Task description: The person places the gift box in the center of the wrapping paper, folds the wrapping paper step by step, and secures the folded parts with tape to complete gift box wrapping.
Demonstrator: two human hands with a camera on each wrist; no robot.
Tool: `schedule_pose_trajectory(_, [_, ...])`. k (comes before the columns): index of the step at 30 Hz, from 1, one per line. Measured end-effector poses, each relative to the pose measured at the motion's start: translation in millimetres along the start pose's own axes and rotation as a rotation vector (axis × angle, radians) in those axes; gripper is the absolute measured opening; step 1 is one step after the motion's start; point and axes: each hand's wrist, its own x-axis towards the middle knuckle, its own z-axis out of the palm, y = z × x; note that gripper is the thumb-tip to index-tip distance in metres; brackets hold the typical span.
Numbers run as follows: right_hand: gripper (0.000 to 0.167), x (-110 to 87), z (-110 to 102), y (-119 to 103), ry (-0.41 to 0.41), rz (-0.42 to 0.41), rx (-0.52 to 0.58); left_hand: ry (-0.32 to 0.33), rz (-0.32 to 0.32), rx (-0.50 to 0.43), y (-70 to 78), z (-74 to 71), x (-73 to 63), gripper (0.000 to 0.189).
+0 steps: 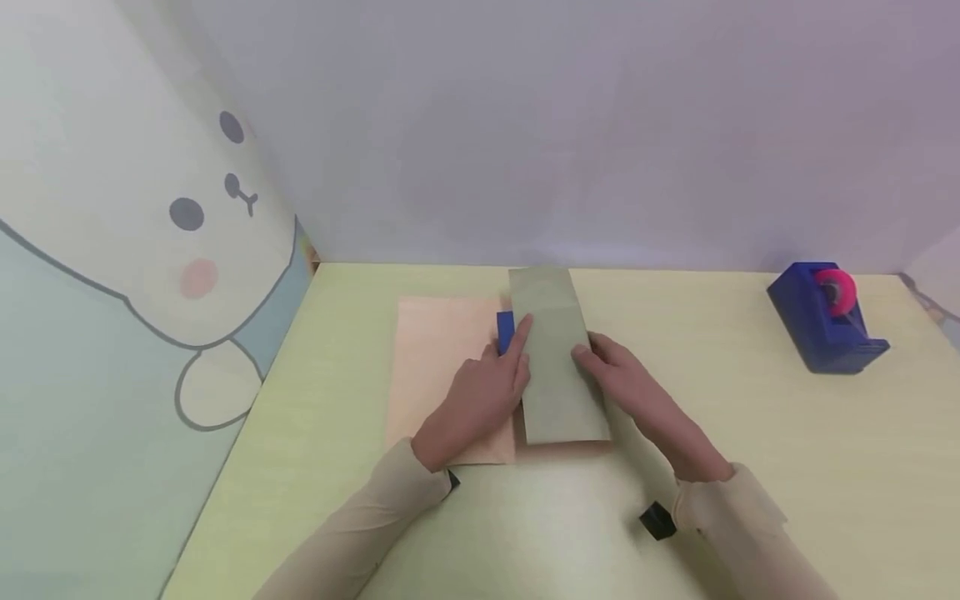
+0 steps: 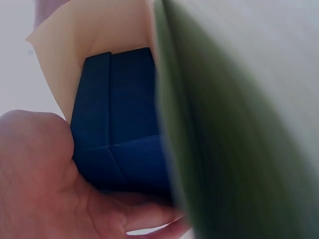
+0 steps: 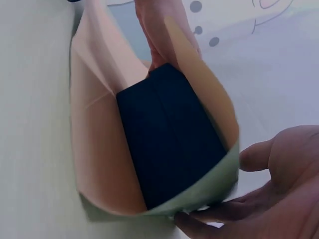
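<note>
A sheet of paper, green on one face and peach on the other, lies on the table; its green flap (image 1: 562,375) is folded up over a dark blue box (image 2: 129,99), and its peach part (image 1: 427,350) spreads to the left. My left hand (image 1: 476,396) holds the box, with the index finger extended onto the flap's left edge. The right hand (image 1: 637,387) grips the flap's right side, thumb on top. In the right wrist view the paper curves around the box (image 3: 169,134), most of which the flap hides in the head view.
A blue tape dispenser (image 1: 825,333) with a pink roll stands at the table's far right. A plain pale wall (image 1: 555,133) rises behind the table (image 1: 697,333). On the left is a panel (image 1: 90,400) with a cartoon animal. Small black pieces (image 1: 658,521) show at both wrists.
</note>
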Motion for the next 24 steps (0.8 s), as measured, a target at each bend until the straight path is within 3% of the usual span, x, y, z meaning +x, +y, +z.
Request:
schedule_pose_trajectory(6, [0.082, 8.8, -1, 10, 0.077, 0.057, 0.050, -0.019, -0.005, -0.028, 5.1, 9.2, 2.0, 0.060])
schedule_pose_trajectory(11, [0.083, 13.7, 8, 10, 0.102, 0.052, 0.063, -0.021, -0.057, -0.100, -7.4, -7.0, -2.7, 0.057])
schedule_pose_trajectory(15, [0.082, 17.5, 13, 6, 0.110, 0.037, 0.064, 0.043, -0.176, -0.155, -26.8, -39.3, -4.6, 0.047])
schedule_pose_trajectory(18, [0.082, 19.2, 11, 6, 0.114, 0.033, 0.053, 0.130, -0.281, -0.090, -46.5, -61.5, -6.6, 0.041])
schedule_pose_trajectory(20, [0.082, 19.6, 9, 8, 0.118, 0.038, 0.045, 0.143, -0.345, -0.030, -62.3, -71.9, -8.3, 0.041])
schedule_pose_trajectory(22, [0.082, 19.8, 7, 10, 0.121, 0.042, 0.042, 0.102, -0.422, 0.027, -76.5, -79.3, -10.8, 0.042])
schedule_pose_trajectory(24, [0.082, 20.0, 4, 11, 0.121, 0.044, 0.044, 0.020, -0.494, 0.045, -89.7, -84.4, -12.9, 0.042])
